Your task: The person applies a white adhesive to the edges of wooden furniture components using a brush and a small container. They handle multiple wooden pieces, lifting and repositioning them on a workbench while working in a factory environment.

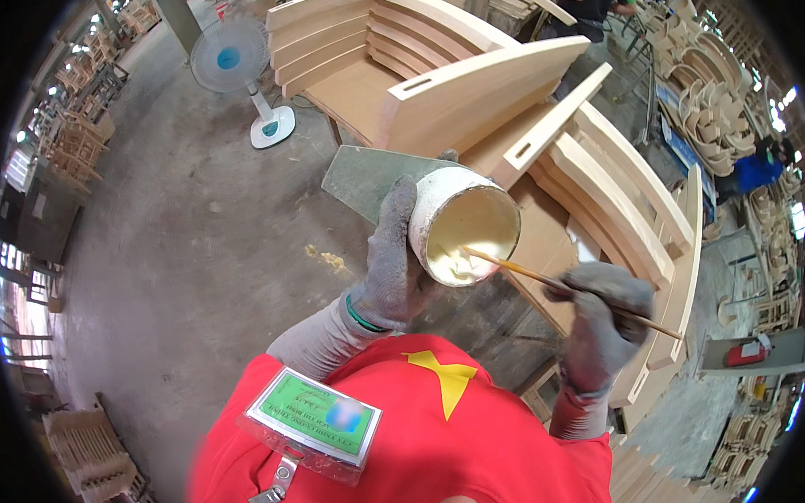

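Note:
My left hand (393, 269), in a grey work glove, is wrapped round a white pot (433, 204) that tilts toward me. Pale cream glue or paint (460, 264) lies in the bottom, and dried streaks coat the inner wall. A thin wooden stick (530, 274) dips its far end into the cream. Its shaft is pinched in my right hand (600, 316), also gloved in grey and slightly blurred; the near end sticks out to the right. Just beyond the pot, a flat grey-green panel (356, 181) shows on the left; I cannot tell whether my hand touches it.
Curved pale wooden parts (479, 90) stand on a table ahead and to the right, some with slots in their ends. A standing fan (269, 127) is on the concrete floor at the far left. Stacked chair frames (74, 147) line the left side. Another person (593, 10) is at the back.

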Motion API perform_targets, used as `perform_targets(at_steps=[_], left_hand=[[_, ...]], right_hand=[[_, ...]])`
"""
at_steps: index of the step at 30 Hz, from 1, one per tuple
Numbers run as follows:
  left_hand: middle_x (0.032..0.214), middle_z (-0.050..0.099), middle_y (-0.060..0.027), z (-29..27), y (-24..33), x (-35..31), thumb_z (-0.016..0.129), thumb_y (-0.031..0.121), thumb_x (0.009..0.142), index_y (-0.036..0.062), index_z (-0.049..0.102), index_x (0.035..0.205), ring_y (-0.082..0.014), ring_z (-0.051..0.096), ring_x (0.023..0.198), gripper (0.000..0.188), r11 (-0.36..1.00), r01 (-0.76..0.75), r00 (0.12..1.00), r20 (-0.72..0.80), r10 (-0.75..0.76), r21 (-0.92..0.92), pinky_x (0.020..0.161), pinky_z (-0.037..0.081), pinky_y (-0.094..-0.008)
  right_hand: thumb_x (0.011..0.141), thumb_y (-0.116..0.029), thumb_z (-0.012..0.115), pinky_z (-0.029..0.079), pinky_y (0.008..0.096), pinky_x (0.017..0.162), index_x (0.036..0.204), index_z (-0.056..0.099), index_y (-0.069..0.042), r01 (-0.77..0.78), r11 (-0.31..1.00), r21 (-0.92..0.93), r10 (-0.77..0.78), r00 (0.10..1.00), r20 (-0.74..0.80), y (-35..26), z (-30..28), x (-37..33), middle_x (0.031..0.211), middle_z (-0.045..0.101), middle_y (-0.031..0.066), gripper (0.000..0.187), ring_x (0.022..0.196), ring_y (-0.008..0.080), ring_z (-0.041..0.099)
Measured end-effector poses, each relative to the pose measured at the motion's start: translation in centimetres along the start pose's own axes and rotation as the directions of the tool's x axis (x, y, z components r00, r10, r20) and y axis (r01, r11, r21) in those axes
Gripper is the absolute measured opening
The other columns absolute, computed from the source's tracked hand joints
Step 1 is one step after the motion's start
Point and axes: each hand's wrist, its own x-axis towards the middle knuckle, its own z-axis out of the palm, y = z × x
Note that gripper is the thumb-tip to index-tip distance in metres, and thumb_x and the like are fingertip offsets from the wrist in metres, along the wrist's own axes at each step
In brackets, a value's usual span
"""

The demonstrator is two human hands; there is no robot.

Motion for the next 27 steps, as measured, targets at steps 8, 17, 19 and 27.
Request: perform_targets(at_steps=[8,17,19,27], left_hand=[[0.125,0.046,-0.0112,-3.3,4.1,-0.1,0.028,0.048,0.091,0.0063,0.037,0.128,-0.0244,0.046,0.115,0.057,0.983,-0.181,0.969,-0.176,0.174,-0.026,0.097,0.038,-0.039],[0.125,0.046,-0.0094,-3.8,2.2,-0.2,0.027,0.051,0.091,0.0055,0.039,0.127,-0.023,0.048,0.113,0.059,0.929,-0.35,0.885,-0.283,0.369,0.118,0.096,0.039,-0.0366],[0.124,0.047,-0.0094,-3.1,1.7,0.0,0.027,0.052,0.09,0.005,0.039,0.126,-0.0229,0.048,0.112,0.06,0.918,-0.368,0.873,-0.284,0.397,0.15,0.095,0.04,-0.0359],[0.122,0.048,-0.0105,-5.6,-3.3,0.7,0.026,0.053,0.09,0.0045,0.038,0.126,-0.0235,0.05,0.11,0.061,0.868,-0.467,0.774,-0.397,0.493,0.168,0.094,0.042,-0.0374]], right_hand=[[0.073,0.01,0.054,0.054,0.0368,0.064,0.086,0.051,0.002,-0.184,0.974,0.132,0.184,0.983,0.012,3.6,6.1,1.2,0.086,0.059,0.0205,0.015,0.073,0.0274,0.061],[0.076,0.007,0.054,0.053,0.0347,0.065,0.085,0.053,0.003,-0.1,0.987,0.127,0.072,0.975,0.21,5.1,5.9,1.6,0.087,0.059,0.02,0.01,0.072,0.0242,0.061],[0.077,0.004,0.055,0.052,0.0334,0.064,0.084,0.053,0.003,-0.034,0.994,0.099,0.007,0.964,0.264,5.0,4.9,1.5,0.084,0.059,0.0187,0.008,0.072,0.0243,0.061],[0.084,-0.003,0.049,0.054,0.0347,0.061,0.089,0.049,0.0,-0.351,0.924,0.151,0.322,0.928,0.185,6.7,1.5,3.1,0.084,0.055,0.0164,0.006,0.068,0.0227,0.059]])
